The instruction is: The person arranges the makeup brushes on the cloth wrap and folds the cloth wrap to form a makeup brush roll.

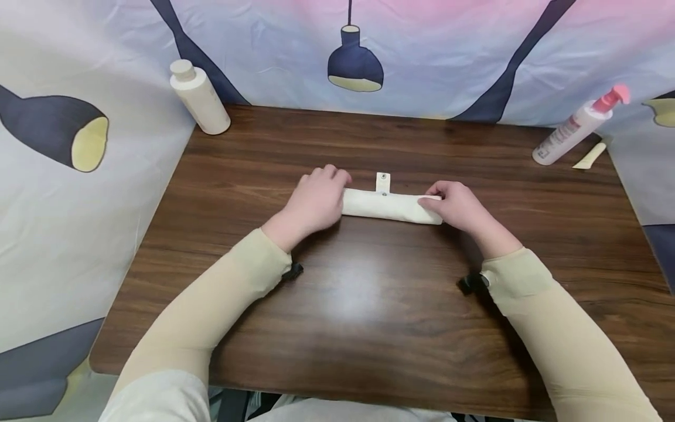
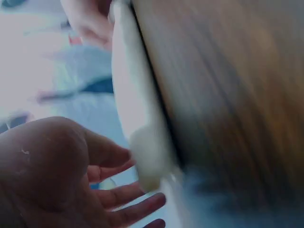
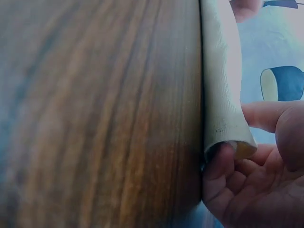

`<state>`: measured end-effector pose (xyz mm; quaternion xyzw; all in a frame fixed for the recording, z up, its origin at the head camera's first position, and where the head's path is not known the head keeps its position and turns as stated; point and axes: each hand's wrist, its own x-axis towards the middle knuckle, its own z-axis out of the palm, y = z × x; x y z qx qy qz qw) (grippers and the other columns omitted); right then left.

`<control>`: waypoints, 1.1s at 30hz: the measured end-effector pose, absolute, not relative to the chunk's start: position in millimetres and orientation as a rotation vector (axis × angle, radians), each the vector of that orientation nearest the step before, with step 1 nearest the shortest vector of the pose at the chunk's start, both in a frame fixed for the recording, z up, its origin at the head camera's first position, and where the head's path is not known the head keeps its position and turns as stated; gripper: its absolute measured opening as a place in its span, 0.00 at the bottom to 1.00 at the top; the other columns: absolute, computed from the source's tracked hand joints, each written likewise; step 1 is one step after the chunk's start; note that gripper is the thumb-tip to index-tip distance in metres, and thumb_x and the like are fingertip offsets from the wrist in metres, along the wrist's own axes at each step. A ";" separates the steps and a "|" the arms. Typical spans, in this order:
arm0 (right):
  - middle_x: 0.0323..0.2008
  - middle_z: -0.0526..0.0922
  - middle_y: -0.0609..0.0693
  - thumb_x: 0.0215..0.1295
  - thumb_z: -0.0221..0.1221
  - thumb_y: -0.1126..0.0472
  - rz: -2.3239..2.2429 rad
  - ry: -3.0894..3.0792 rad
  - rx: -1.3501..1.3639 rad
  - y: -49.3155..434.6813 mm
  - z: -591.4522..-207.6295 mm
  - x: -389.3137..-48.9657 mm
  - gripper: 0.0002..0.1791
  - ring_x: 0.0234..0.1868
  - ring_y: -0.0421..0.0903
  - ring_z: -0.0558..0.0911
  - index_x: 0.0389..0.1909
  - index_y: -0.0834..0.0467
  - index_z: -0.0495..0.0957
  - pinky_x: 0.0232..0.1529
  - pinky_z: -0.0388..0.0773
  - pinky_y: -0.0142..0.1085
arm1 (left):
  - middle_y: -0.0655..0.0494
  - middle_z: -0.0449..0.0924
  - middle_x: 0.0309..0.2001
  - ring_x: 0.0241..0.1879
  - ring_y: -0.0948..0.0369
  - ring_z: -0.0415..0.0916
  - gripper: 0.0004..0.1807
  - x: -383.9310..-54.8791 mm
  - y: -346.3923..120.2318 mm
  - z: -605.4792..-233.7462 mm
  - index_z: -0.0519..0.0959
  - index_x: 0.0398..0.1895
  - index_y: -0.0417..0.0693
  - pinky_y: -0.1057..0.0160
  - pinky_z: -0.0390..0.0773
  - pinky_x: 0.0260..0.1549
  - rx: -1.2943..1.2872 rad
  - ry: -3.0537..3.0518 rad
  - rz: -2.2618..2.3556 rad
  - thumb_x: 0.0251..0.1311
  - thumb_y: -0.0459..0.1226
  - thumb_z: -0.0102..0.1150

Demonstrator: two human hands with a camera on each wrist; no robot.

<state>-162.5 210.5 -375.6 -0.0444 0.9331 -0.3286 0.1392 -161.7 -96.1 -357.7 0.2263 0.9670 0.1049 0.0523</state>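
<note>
A white rolled-up cloth case (image 1: 390,206) lies crosswise on the wooden table (image 1: 348,328). From its far side sticks up a short tab with a metal snap (image 1: 383,180). My left hand (image 1: 318,196) is at the roll's left end; in the blurred left wrist view its thumb (image 2: 107,149) touches that end while the other fingers stretch past it fairly straight. At the opposite end my right hand (image 1: 457,205) pinches the roll, thumb on top. The right wrist view shows a fingertip (image 3: 222,159) at the roll's open end.
Back left stands a white capped bottle (image 1: 201,99). Toward the back right are a white bottle with a pink pump (image 1: 575,132) and a small cream-coloured piece (image 1: 589,157). Printed fabric (image 1: 295,53) hangs along the table's back and sides.
</note>
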 end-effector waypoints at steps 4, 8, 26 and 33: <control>0.36 0.82 0.56 0.71 0.61 0.48 -0.894 2.731 -0.081 204.6 -375.4 -161.4 0.17 0.35 0.53 0.77 0.44 0.60 0.81 0.35 0.74 0.41 | 0.44 0.51 0.82 0.81 0.45 0.49 0.37 -136.5 -84.8 -360.1 0.55 0.82 0.48 0.39 0.56 0.77 0.930 2.837 0.131 0.74 0.46 0.51; 0.43 0.78 0.60 0.69 0.63 0.52 -0.752 2.920 -0.148 192.7 -370.6 -151.2 0.15 0.44 0.59 0.74 0.44 0.61 0.80 0.43 0.75 0.50 | 0.46 0.33 0.85 0.84 0.50 0.34 0.49 -123.0 -81.9 -365.8 0.43 0.85 0.49 0.41 0.45 0.81 0.963 2.710 0.031 0.71 0.56 0.55; 0.36 0.79 0.55 0.67 0.62 0.57 -1.003 2.688 -0.255 151.3 -370.4 -183.6 0.18 0.36 0.51 0.77 0.55 0.60 0.79 0.40 0.72 0.40 | 0.44 0.29 0.84 0.84 0.49 0.32 0.51 -132.3 -84.1 -363.0 0.43 0.85 0.49 0.42 0.46 0.81 0.945 2.610 0.061 0.70 0.57 0.58; 0.34 0.79 0.54 0.74 0.59 0.56 -1.197 2.627 -0.206 142.6 -376.5 -190.0 0.21 0.28 0.47 0.75 0.64 0.57 0.77 0.30 0.71 0.36 | 0.43 0.33 0.84 0.84 0.48 0.35 0.49 -129.9 -81.4 -358.3 0.45 0.84 0.49 0.41 0.50 0.80 0.969 2.618 0.041 0.71 0.55 0.58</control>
